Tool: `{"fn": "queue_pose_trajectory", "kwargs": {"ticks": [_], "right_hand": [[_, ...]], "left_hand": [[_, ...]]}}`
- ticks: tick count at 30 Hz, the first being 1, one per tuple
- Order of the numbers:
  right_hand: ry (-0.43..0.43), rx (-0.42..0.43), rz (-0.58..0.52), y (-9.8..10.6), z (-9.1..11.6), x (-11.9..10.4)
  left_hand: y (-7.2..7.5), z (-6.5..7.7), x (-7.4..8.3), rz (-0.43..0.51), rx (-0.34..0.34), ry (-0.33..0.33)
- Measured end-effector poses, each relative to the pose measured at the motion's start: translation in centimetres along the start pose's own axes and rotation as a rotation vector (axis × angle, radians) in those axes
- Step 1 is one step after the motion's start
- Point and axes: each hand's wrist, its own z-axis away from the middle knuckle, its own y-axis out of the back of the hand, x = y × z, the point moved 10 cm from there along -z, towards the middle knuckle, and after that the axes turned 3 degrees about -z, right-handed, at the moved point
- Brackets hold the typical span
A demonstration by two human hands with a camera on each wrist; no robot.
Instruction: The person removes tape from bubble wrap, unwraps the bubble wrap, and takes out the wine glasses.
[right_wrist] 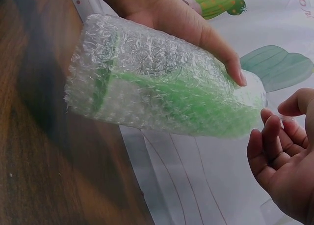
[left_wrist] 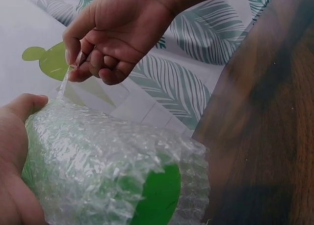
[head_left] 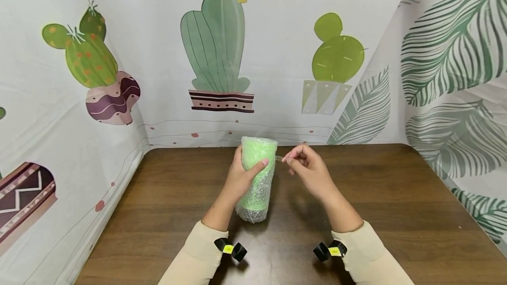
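A green cylinder-shaped object wrapped in clear bubble wrap (head_left: 257, 192) is held above the brown table, slightly tilted. My left hand (head_left: 240, 178) grips its upper part from the left, thumb across the front. Just right of the bundle's top, my right hand (head_left: 310, 169) pinches a short strip of clear tape (left_wrist: 64, 85) between thumb and index finger. The strip runs taut from those fingertips to the wrap. In the left wrist view, one end of the wrap stands out past the green object. What the green object is cannot be told through the wrap.
The brown wooden table (head_left: 178, 214) spreads beneath both arms. White fabric (head_left: 277, 47) printed with cacti and leaves hangs behind the table and along its sides. A black wrist camera (head_left: 233, 250) is on the left sleeve, and another camera (head_left: 326, 250) on the right.
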Motion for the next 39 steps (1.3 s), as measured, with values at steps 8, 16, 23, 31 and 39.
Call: {"fn": "queue_pose_trajectory", "kwargs": {"ticks": [8,16,23,31,39], "right_hand": [[-0.005,0.007,0.009,0.1,0.0,0.01],[-0.004,0.007,-0.02,0.1,-0.01,-0.02],[-0.002,0.01,-0.025,0.11,0.0,-0.11],[0.008,0.007,-0.047,0.03,0.04,-0.25],[0.016,0.002,-0.053,-0.03,0.13,-0.29]], "left_hand": [[0.07,0.05,0.1,0.009,0.003,-0.004],[0.22,0.04,-0.11,0.005,0.005,0.006],[0.18,0.04,-0.27,0.013,-0.001,0.016],[0.15,0.05,-0.13,0.016,-0.002,0.011],[0.15,0.18,-0.21,0.002,0.001,0.016]]}}
